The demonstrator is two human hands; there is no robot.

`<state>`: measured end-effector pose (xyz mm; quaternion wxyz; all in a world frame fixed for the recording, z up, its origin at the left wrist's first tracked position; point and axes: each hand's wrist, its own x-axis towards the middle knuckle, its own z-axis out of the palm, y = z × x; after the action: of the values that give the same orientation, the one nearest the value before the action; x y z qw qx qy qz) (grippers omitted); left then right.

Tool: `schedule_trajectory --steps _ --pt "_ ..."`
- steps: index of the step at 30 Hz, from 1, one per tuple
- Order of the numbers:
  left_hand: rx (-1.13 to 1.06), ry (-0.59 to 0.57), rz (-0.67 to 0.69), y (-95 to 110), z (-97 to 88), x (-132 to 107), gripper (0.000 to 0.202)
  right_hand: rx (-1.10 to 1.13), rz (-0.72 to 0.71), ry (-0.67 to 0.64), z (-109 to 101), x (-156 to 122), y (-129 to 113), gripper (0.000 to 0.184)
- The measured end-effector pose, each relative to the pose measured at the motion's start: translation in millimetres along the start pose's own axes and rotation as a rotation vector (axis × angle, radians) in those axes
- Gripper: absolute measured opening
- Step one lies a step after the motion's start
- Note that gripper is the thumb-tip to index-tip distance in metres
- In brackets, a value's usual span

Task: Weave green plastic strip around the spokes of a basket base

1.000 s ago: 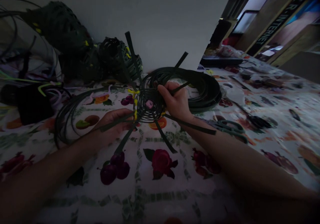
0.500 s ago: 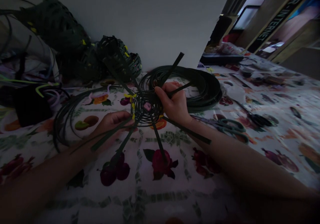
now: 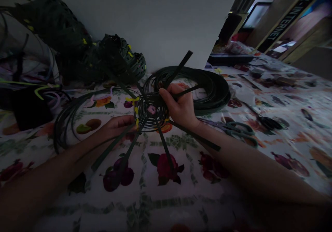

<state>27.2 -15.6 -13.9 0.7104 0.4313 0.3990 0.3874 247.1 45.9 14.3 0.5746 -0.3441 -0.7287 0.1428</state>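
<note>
From the head camera, a person sits over a flat spiral weave of dark strips [image 3: 151, 112], which lies just left of centre on a floral tablecloth [image 3: 160, 204], between the two hands, with a pink patch at its centre [image 3: 151, 109] and yellow ties [image 3: 136, 112] along its left side. Long spokes [image 3: 166, 145] radiate from it. The right hand [image 3: 180, 104] sits on its right edge, thumb and forefinger pinched together on a dark strip [image 3: 188, 91], the other fingers hidden behind them. The left hand [image 3: 116, 126] meets the left edge, fingers close together and curled, though whether they grip is hard to tell in this dim light. A big coil of dark strip [image 3: 215, 90] lies just behind the right hand, a looser coil [image 3: 67, 121] sits left of the weave, and green-handled scissors [image 3: 240, 130] rest at right. Upper left, dark woven baskets [image 3: 120, 57] are heaped against a pale wall [image 3: 155, 17] — a black bag [image 3: 31, 109] sits below them
</note>
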Motion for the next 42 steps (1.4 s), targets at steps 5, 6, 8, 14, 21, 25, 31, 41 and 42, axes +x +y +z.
schedule_trajectory --steps 5,6,8,14,21,25,31,41,42 --pt "-0.024 -0.060 -0.038 -1 -9.0 0 0.018 0.030 0.009 -0.007 -1 0 -4 0.040" --pt "-0.058 -0.080 -0.048 -1 -10.5 0 0.019 0.039 0.011 -0.006 -1 0 -4 0.040" --pt "-0.136 -0.126 -0.069 -2 -12.5 0 0.015 0.062 0.018 -0.010 -1 0 -6 0.041" --pt "-0.258 -0.256 -0.173 0 -9.7 -3 0.008 0.155 0.065 -0.013 3 -4 -9 0.041" --pt "-0.073 -0.054 0.068 0 3.0 -4 0.013 0.088 0.119 0.019 1 1 -3 0.041" --pt "0.168 0.154 0.242 -2 3.8 -3 0.015 0.025 0.118 0.044 0 4 -1 0.042" --pt "0.494 0.180 0.205 10 1.9 -5 0.015 0.006 0.096 0.038 -2 3 1 0.040" --pt "0.561 0.228 0.323 1 17.2 -11 0.015 -0.011 0.069 0.034 -2 2 -1 0.041" --pt "0.583 0.239 0.335 1 17.5 -11 0.015 -0.009 0.070 0.033 -1 2 0 0.042"
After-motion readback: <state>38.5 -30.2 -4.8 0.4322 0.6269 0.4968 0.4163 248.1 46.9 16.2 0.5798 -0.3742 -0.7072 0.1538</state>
